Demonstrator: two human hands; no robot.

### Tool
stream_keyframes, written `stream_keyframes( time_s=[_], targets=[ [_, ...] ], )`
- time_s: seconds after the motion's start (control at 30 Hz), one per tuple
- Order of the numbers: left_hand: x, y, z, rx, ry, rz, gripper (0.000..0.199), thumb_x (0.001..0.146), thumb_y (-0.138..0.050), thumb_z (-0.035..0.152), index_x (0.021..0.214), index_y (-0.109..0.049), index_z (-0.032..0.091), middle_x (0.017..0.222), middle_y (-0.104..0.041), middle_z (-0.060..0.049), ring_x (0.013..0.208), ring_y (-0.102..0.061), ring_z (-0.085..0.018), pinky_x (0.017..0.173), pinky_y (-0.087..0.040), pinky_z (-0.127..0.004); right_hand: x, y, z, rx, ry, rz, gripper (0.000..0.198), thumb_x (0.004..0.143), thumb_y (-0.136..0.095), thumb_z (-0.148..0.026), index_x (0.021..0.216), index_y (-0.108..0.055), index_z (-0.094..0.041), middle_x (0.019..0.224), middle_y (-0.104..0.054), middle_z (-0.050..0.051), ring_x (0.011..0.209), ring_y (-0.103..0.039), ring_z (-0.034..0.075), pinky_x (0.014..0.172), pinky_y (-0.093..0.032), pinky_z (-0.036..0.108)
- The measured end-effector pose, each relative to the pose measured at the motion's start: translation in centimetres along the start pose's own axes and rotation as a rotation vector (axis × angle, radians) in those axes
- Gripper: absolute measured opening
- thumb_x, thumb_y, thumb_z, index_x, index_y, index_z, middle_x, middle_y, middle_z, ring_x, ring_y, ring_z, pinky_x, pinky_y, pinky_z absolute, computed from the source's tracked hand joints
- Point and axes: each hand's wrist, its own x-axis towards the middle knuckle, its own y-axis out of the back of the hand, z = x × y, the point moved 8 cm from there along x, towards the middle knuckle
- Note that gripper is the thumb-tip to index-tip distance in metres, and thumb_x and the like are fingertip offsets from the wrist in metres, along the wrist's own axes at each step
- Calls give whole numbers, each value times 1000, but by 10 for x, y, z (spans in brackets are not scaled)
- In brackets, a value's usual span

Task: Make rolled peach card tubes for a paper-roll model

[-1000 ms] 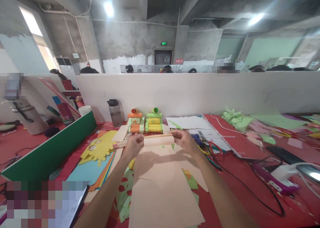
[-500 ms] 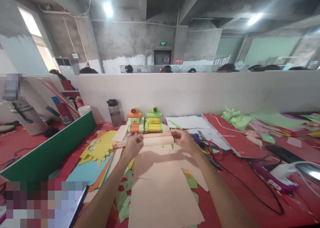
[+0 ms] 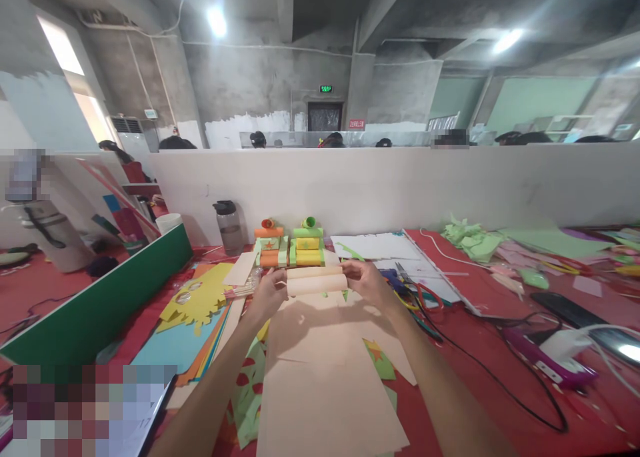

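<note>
A peach-coloured sheet of paper [image 3: 317,283], curled into a roll, is held level between my two hands. My left hand [image 3: 270,293] pinches its left end, and my right hand [image 3: 364,278] grips the right end. Below it lie larger flat peach sheets [image 3: 330,377] on the red table. Just behind the roll stand two models made of rolled paper, an orange and green one [image 3: 270,242] and a green and yellow one [image 3: 308,242]. My fingertips are partly hidden behind the paper's ends.
Coloured sheets [image 3: 173,343] and a yellow cut-out [image 3: 193,300] lie on the left beside a green board [image 3: 100,293]. A bottle [image 3: 228,229] stands by the white partition [image 3: 380,187]. On the right are red-handled scissors [image 3: 431,297], a purple power strip [image 3: 550,360], cables and paper scraps [image 3: 473,240].
Both hands keep hold of the rolled paper in nearly the same place. The roll's front face has turned slightly.
</note>
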Motion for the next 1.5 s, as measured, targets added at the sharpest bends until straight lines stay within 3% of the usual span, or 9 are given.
stream_keyframes(
  time_s=[0.83,1.07,1.13,1.2,1.33,1.43,1.5],
  targets=[
    [3,10,-15,22,98,66,18,52,-52,15,62,-67,16,53,-60,1,52,-53,-13,52,-40,-22,0,2,4,-1,-85,18,44,70,-78,-36,108,-67,-17,93,-73,9,89,-70,24,76,-55,33],
    [3,12,-9,39,91,65,11,51,-53,20,59,-61,18,52,-57,2,52,-50,-12,51,-38,-22,-5,4,-9,-95,-78,-16,46,74,-74,-32,117,-64,-19,105,-70,10,89,-68,20,81,-54,34],
    [2,12,-6,39,90,65,10,51,-53,21,57,-59,17,53,-57,3,52,-50,-11,51,-37,-22,-8,17,-15,-128,-81,-3,46,76,-72,-33,118,-62,-19,110,-69,10,89,-67,20,81,-54,33],
    [2,12,-5,38,89,64,8,50,-52,22,55,-57,18,53,-57,3,51,-49,-11,51,-36,-21,-11,45,-18,-190,-84,96,41,79,-67,-36,116,-62,-19,110,-69,11,91,-67,21,78,-54,33],
    [1,11,-3,38,85,57,12,50,-50,21,57,-60,18,51,-55,3,51,-48,-11,51,-35,-22,-32,128,-11,-523,-128,500,30,82,-56,-36,102,-65,-17,97,-71,11,85,-67,23,75,-51,33],
    [-2,11,2,65,84,63,16,50,-49,21,59,-62,18,53,-57,2,54,-51,-13,52,-37,-22,-51,169,13,-931,-433,533,26,83,-53,-32,103,-64,-19,94,-73,9,86,-68,23,75,-48,31],
    [-5,12,6,86,86,84,16,51,-48,21,58,-62,18,54,-58,1,57,-53,-14,52,-37,-22,-60,180,25,-1012,-546,496,23,80,-59,-30,99,-65,-19,88,-73,10,82,-68,25,70,-47,31]
  ],
)
